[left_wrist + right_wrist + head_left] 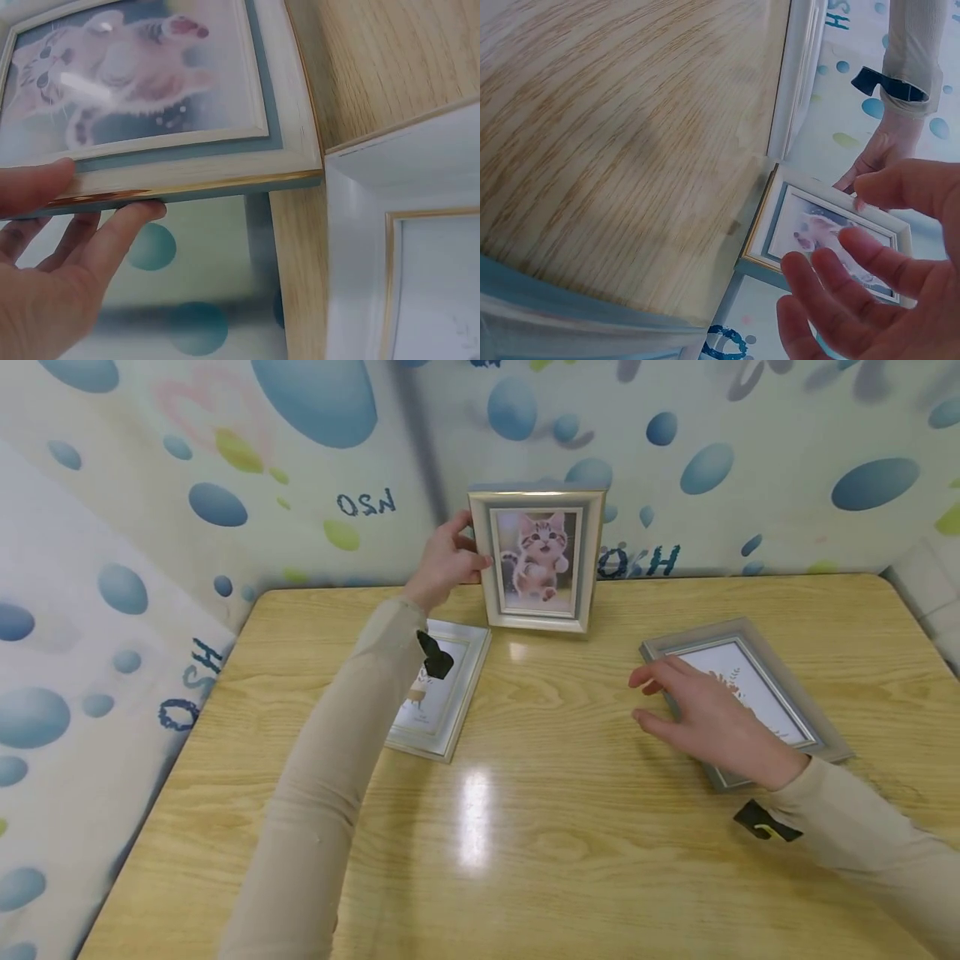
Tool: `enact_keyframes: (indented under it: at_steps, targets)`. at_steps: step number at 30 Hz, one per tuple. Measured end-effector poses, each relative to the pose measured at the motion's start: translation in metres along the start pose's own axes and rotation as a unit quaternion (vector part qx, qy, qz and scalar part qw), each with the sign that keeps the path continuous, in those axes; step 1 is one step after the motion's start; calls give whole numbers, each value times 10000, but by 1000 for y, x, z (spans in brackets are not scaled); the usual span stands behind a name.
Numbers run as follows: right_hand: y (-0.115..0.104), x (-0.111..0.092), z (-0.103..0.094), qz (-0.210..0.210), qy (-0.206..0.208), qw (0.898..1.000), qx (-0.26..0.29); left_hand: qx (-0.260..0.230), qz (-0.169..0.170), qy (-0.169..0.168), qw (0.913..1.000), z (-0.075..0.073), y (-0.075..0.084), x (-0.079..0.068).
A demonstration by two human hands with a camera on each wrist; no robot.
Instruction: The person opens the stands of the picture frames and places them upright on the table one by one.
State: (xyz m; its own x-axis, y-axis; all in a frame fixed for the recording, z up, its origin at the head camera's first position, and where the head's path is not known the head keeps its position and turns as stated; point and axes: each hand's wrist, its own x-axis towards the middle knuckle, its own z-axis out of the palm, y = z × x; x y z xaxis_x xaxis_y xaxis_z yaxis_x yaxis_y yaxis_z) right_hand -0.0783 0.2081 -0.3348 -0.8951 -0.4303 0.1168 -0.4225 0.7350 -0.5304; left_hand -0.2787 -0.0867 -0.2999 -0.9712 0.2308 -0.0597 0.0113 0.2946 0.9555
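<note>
A picture frame with a kitten photo point(537, 560) stands upright at the back of the table, near the wall. My left hand point(446, 562) pinches its left side; in the left wrist view the thumb point(37, 184) lies on the front border and the fingers reach behind the edge. My right hand point(708, 714) hovers over a grey picture frame point(787, 681) lying on the right of the table, its fingers loosely bent with nothing between them. Under my left forearm lies a white picture frame point(457, 693), partly hidden by the sleeve.
The wooden table point(555, 827) backs onto a wall point(420, 460) printed with blue dots and letters. The white frame's upper corner sits close to the kitten frame's lower left corner. Dark bands point(767, 821) are on both sleeves near the wrists.
</note>
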Motion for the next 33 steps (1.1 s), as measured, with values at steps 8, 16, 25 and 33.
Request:
enact_keyframes:
  at_steps: [8, 16, 25, 33]
  targets:
    - [0, 1, 5, -92, 30, 10000, 11, 531, 148, 74, 9985, -3, -12, 8]
    - [3, -2, 8, -66, -69, 9998, 150, 1215, 167, -50, 9924, -1, -14, 11]
    - [6, -4, 0, -11, -229, 9996, 153, 1327, 187, -185, 9908, -3, -18, 6]
    - [11, -8, -4, -25, -274, 9995, 129, 1199, 304, -123, 9922, -2, -18, 4]
